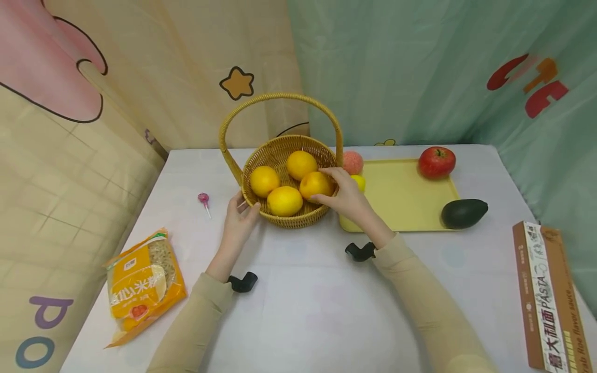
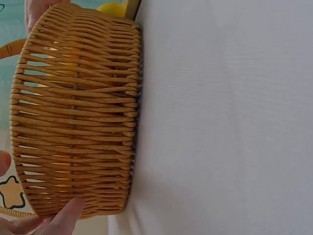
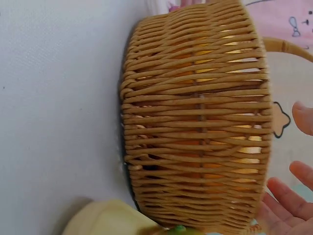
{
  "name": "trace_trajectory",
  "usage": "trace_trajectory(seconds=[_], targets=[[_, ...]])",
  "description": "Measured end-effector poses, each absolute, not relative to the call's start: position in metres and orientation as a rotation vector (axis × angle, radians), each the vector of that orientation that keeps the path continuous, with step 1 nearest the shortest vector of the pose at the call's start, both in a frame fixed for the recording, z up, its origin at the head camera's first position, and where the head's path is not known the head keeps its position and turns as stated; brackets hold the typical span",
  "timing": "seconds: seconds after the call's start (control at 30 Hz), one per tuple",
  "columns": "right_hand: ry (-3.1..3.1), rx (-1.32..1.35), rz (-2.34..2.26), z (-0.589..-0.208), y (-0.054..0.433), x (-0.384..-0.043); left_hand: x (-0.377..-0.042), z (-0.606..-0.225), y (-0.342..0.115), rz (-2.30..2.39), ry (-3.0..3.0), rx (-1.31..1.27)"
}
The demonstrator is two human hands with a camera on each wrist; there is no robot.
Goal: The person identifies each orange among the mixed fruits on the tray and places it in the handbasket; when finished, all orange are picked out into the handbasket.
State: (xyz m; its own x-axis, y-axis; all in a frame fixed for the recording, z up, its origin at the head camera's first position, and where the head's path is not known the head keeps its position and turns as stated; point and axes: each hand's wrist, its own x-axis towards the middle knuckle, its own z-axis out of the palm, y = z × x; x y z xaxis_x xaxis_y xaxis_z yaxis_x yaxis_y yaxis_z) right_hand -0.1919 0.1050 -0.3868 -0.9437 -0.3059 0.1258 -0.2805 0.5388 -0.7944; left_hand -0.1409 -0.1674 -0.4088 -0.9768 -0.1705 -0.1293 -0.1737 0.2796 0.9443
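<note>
A wicker basket point(image 1: 293, 221) with a tall handle holds several yellow-orange fruits, among them a round orange point(image 1: 264, 181) at the left. My left hand point(image 1: 239, 223) is at its left side. In the left wrist view its fingers point(image 2: 68, 215) touch the woven outer wall, while the thumb point(image 2: 4, 162) stands above the rim. My right hand point(image 1: 347, 196) reaches over the right rim, its thumb and fingers spread about the rightmost orange point(image 1: 313, 186). From the right wrist, these fingers point(image 3: 286, 198) show spread above the rim, with the wall hiding most of the fruit.
Right of the basket lies a yellow tray point(image 1: 401, 199) with a red apple point(image 1: 437, 162), a dark avocado point(image 1: 464, 213), a pink ball-like fruit point(image 1: 353, 162) and a yellow fruit point(image 1: 358, 182) at its edges. Elsewhere are a lollipop point(image 1: 203, 199), a grain bag point(image 1: 144, 290) and a pasta box point(image 1: 543, 298).
</note>
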Motion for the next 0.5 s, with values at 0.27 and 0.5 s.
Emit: trace_trajectory(seconds=[0.27,0.5], targets=[[2.655,-0.500,-1.623,-0.368,0.134,-0.184,-0.146,-0.372,-0.169,1.866,2.649,-0.288],[2.789,-0.196,-1.689,-0.344,0.168,-0.183,-0.155,-0.330,-0.156,1.878,2.750,-0.030]])
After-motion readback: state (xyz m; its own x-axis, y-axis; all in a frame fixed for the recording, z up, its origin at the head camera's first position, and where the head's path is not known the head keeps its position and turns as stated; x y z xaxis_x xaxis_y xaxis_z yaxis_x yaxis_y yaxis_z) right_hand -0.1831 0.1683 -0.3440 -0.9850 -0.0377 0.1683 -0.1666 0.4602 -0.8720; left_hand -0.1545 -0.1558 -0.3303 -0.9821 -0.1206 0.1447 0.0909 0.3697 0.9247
